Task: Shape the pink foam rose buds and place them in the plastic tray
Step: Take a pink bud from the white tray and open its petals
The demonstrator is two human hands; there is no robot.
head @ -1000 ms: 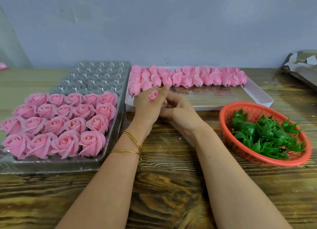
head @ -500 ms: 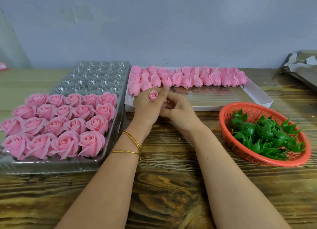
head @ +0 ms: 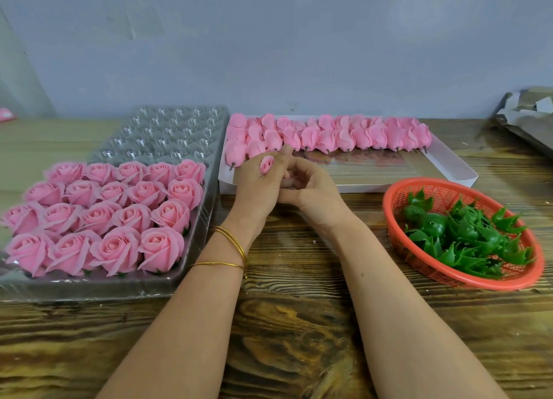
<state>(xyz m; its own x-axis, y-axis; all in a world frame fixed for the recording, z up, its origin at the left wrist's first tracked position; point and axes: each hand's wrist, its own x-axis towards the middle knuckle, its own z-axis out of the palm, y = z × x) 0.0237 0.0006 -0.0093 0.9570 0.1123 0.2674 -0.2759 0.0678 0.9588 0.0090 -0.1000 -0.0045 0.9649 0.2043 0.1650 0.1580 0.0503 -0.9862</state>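
My left hand [head: 258, 186] grips a small pink foam rose bud [head: 266, 164], whose top pokes out between thumb and fingers. My right hand [head: 311, 189] is against the left, fingers curled at the bud's lower part, which is hidden. On the left lies the clear plastic tray [head: 167, 129]; its near rows hold several opened pink roses [head: 119, 213], and its far cells are bare. Behind my hands a white shallow box [head: 443, 165] holds a row of closed pink buds [head: 344, 135].
A red plastic basket [head: 466, 279] with several green calyx pieces [head: 460, 237] sits at the right on the wooden table [head: 293, 324]. Grey crumpled packaging [head: 529, 114] lies at the far right. A grey wall runs behind everything.
Both hands stay in the same place. The fingers shift slightly around the bud, which sits a little higher in my left hand.
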